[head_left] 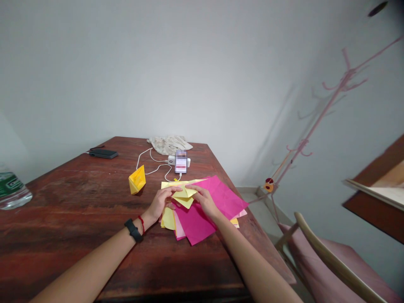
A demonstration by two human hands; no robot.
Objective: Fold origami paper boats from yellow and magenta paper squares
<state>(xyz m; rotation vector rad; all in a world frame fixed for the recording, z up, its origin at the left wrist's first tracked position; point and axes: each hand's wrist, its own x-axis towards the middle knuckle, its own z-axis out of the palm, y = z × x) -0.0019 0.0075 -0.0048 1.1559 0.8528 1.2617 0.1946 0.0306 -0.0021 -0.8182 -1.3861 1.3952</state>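
Note:
Both my hands hold a small folded piece of pale yellow paper (pixel 186 194) above a stack of coloured sheets. My left hand (pixel 162 202), with a dark band and a red cord at the wrist, grips its left side between thumb and fingers. At the right side of the fold, my right hand (pixel 204 198) pinches the paper; some of its fingers are hidden. Beneath lie a magenta sheet (pixel 221 198) and pale yellow sheets (pixel 168 218), with pink edges showing. Left of the stack stands a folded orange-yellow paper boat (pixel 137 180).
A phone (pixel 181 163) leans on a white device with white cables behind the paper. Farther back lies a crumpled cloth (pixel 170 144). A dark power bank (pixel 103 153) and a water bottle (pixel 12 187) are left. A chair (pixel 328 261) and pink coat rack (pixel 315 122) stand right.

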